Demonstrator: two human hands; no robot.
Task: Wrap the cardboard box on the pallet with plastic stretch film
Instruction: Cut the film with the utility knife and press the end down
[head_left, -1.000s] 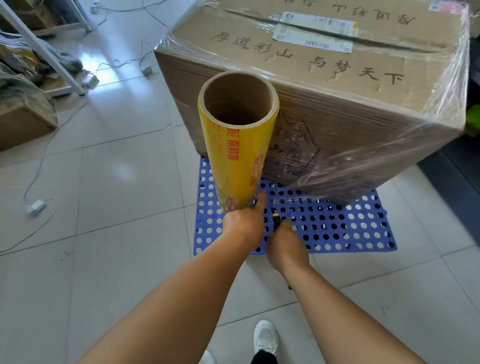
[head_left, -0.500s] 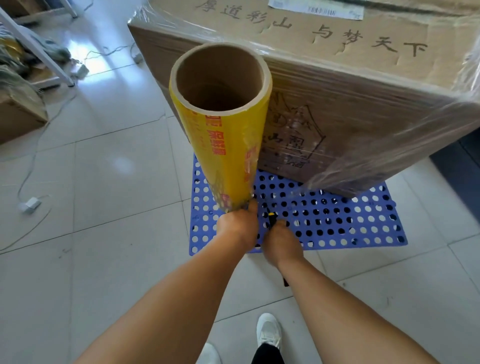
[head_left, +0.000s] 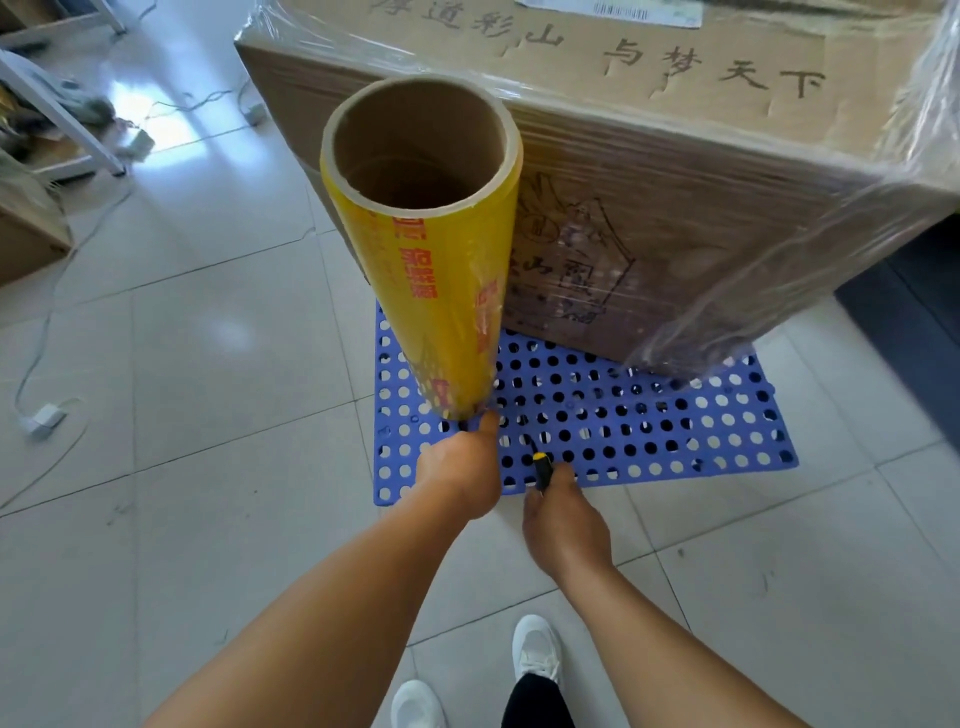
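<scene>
A large cardboard box with clear film around it stands on a blue perforated pallet. My left hand grips the bottom end of an upright yellow roll of stretch film, its hollow cardboard core facing me, close to the box's near-left side. Just right of it, my right hand holds a small yellow-and-black cutter above the pallet's front edge. Loose film hangs off the box's right corner.
White tiled floor lies all around. Cables and a white adapter trail at the left. A white frame leg and cartons stand at the far left. A dark mat lies to the right. My white shoes are below.
The view has drawn closer to the box and tilted down. The roll now stands nearer the box face. My right hand with the cutter has drifted slightly right, away from my left hand.
</scene>
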